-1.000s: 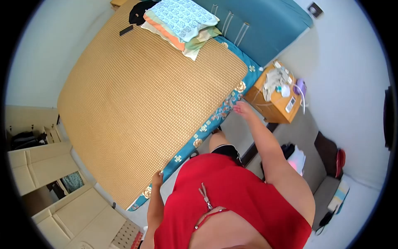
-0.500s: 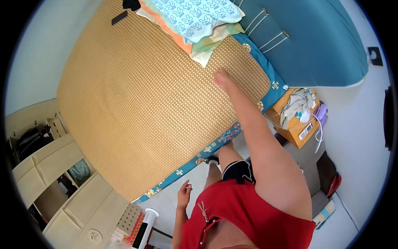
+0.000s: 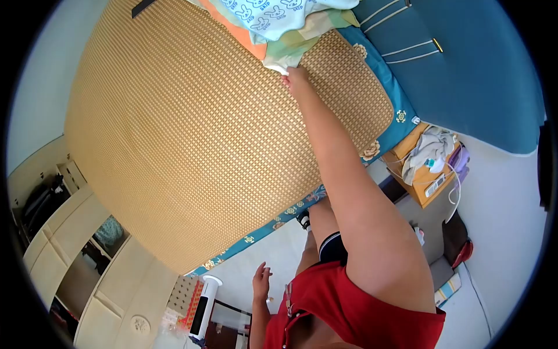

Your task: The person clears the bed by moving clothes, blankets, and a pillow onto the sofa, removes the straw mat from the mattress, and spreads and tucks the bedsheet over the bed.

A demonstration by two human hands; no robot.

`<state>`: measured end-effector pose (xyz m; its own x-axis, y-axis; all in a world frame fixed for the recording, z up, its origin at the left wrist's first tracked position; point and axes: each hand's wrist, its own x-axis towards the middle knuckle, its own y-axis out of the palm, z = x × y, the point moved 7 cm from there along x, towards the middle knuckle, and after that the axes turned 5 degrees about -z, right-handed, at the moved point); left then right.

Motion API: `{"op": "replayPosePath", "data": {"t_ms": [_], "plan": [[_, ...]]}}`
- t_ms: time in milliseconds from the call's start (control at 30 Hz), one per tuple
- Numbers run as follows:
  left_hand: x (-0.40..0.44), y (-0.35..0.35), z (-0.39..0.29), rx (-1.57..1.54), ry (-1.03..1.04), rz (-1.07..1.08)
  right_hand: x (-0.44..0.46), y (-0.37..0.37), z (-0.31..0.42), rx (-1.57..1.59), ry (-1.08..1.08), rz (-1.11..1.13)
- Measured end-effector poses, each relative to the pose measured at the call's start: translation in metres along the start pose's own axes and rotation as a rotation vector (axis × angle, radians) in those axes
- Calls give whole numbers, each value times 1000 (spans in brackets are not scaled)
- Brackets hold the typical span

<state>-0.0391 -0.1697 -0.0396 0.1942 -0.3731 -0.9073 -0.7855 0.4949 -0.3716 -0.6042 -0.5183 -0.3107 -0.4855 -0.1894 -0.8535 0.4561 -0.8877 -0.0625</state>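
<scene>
at 12 o'clock the right hand [image 3: 295,78] is clenched on the near corner of the green patterned cloth [image 3: 290,47], which lies partly under the rabbit-print cloth [image 3: 272,16] on the woven mat [image 3: 197,134]; at 6 o'clock the left hand [image 3: 262,281] hangs released

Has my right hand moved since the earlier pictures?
Yes. Against the woven mat, your right hand went from the bed's edge by the nightstand to the bedding pile, where it grips a white corner.
</scene>
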Motion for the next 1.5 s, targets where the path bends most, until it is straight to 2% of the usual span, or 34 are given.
{"op": "replayPosePath", "data": {"t_ms": [67,167,200,333,467,600,700,767,833,867,900,967,1033,1100,1167,1267,1367,1467,1500], "plan": [[-2,9,-12,-18,7,-1,-7,-2,10,-256,-124,-9],[1,19,-12,-56,34,44,-21,-5,32,-893,-685,-178],[1,23,-14,-51,38,49,-32,-9,32,-870,-733,-179],[6,30,-25,-1,89,73,-69,-25,22,-1076,-778,-224],[21,28,-24,24,171,109,-116,-58,-22,-1090,-841,-175],[24,22,-45,137,301,112,-171,-112,-84,-1151,-806,-174],[31,14,-58,275,472,117,-221,-156,-145,-1137,-793,-127],[28,12,-87,514,722,86,-247,-185,-189,-1141,-770,-115],[17,15,-123,504,813,15,-282,-214,-225,-1180,-674,-85],[9,20,-146,638,1022,-32,-297,-227,-242,-1192,-623,-72],[-3,20,-166,762,1249,-82,-317,-239,-258,-1151,-607,-103],[-12,34,-202,815,1379,-124,-341,-272,-297,-1079,-544,-151],[-35,62,-238,932,1619,-206,-357,-305,-332,-1029,-468,-206],[-71,96,-269,894,1903,-181,-372,-334,-359,-973,-430,-285],[-89,117,-304,1055,2021,-276,-389,-345,-368,-978,-342,-327],[-72,153,-333,1263,1836,-257,-408,-371,-383,-936,-264,-356],[-17,165,-349,1282,1594,0,-425,-395,-374,-847,-159,-367],[-31,178,-346,1332,1461,59,-450,-418,-324,-625,-216,-576],[-32,178,-340,1352,1403,61,-454,-418,-299,-573,-410,-716]]}}
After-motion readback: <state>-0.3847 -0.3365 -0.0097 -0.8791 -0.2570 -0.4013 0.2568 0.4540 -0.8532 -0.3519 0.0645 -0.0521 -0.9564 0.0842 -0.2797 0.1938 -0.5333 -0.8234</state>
